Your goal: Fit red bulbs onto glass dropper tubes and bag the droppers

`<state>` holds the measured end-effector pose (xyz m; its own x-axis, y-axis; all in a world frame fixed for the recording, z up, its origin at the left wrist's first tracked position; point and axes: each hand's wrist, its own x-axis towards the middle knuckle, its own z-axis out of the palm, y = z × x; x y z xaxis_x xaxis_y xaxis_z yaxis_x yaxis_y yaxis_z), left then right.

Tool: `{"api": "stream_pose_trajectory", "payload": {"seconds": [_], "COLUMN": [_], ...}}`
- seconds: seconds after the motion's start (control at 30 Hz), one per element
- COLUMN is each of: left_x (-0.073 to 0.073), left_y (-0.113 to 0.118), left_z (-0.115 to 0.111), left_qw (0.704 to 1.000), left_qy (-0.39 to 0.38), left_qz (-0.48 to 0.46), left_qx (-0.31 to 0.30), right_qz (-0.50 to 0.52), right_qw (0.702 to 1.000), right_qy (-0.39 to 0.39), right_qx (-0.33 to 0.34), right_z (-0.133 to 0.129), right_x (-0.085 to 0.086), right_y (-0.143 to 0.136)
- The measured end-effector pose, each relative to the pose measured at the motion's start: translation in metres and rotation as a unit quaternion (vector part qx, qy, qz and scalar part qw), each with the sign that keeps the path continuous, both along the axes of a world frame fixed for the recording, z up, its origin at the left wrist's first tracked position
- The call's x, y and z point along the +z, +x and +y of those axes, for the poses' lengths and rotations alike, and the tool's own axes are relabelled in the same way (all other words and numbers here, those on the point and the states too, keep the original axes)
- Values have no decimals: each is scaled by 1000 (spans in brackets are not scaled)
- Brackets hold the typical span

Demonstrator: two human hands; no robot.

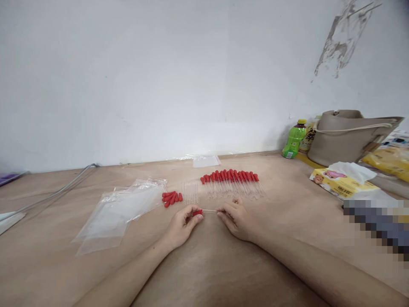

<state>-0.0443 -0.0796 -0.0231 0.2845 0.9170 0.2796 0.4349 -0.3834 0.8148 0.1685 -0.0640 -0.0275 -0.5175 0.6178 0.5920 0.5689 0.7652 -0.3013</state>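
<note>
A red bulb (197, 212) and a clear tube (209, 211) meet end to end, nearer the person than the left end of the row of red-topped droppers (230, 175), and this joint looks like the likeliest place for trouble. The fingers of the left hand (182, 224) are closed around the bulb, and those of the right hand (238, 221) pinch the tube near its other end, leaving a bare span between the two grips. If the hands press together out of line, that unsupported span could bend or snap, since the tube is so thin. A tube pushed too shallowly could slip out of the bulb later; how deep it sits cannot be told, because the fingers cover much of the bulb. Squeezing hard might also pinch the bulb's mouth narrower and make the tube skid. The right hand lies just nearer the person than the row, so a careless lift of its knuckles could sweep droppers out of line. Just left of the row, bare tubes (191, 192) lie close together and could roll or scatter if brushed. Left of those, loose bulbs (171, 197) might roll about the table (204, 273), and farther left of the row, thin plastic bags (111, 217) overlap and could slide if a sleeve or forearm drags them.
</note>
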Motion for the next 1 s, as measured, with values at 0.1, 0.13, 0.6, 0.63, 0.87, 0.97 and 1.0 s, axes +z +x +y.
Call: {"api": "stream_pose_trajectory", "payload": {"seconds": [0.1,0.13,0.6,0.63,0.87,0.97,1.0], "left_x": [-1,-2,2,2,3,1,0], "left_y": [0,0,1,0,-9,-9,-8], "left_z": [-1,-1,-11,-11,-8,-9,-10], "left_qw": [1000,999,993,992,982,984,985], "left_qy": [-8,-12,51,67,147,137,130], "left_qz": [-18,-24,102,109,116,112,111], "left_qx": [-14,-18,-7,-2,28,20,17], "right_qz": [0,3,-95,-91,-26,-29,-25], "right_qw": [1000,999,993,991,993,993,994], "right_qy": [-20,-31,72,94,116,106,102], "right_qx": [16,21,12,8,21,35,35], "right_z": [0,0,2,1,2,0,0], "right_x": [0,1,13,10,4,4,4], "right_y": [0,0,7,5,1,0,0]}}
